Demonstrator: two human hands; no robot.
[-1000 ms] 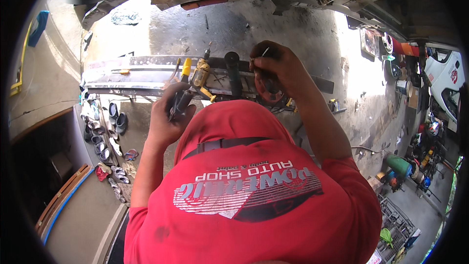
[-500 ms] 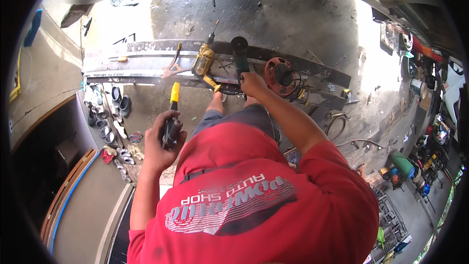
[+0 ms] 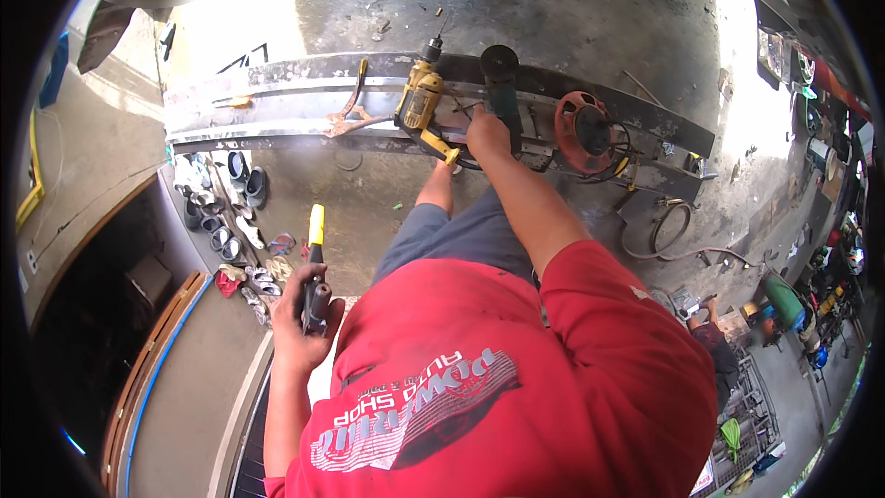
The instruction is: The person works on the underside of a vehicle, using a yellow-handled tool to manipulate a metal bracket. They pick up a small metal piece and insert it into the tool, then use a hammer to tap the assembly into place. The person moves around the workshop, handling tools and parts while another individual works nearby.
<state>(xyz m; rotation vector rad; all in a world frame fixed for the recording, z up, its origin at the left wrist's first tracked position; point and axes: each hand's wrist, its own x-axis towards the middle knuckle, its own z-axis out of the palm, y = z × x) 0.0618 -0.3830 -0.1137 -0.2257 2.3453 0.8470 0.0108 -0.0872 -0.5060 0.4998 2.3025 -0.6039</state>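
Observation:
My left hand (image 3: 309, 318) is wrapped round a hand tool with a black body and a yellow end (image 3: 316, 226). The yellow end points away from me, and my fingers hide part of the tool. My right hand (image 3: 489, 136) reaches over the long metal piece (image 3: 295, 81), its fingers drawn together at a thin dark rod (image 3: 464, 111). Whether they pinch that rod is unclear. Right beside this hand lies a dark green angle grinder (image 3: 502, 97) with a black disc. Left of the rod rests a yellow power drill (image 3: 422, 101), its bit pointing away from me.
Pliers-like tool (image 3: 355, 109) and an orange-handled tool (image 3: 233, 102) lie on the metal piece's left. A red round spool-like thing (image 3: 573, 120) with cables sits right. A hose (image 3: 682, 251) curls on the floor; several shoes (image 3: 221, 238) lie at left.
My right hand has come off the grinder and shifted left to the thin rod. The left hand still holds its tool. The view has shifted, moving the bench things right in the picture.

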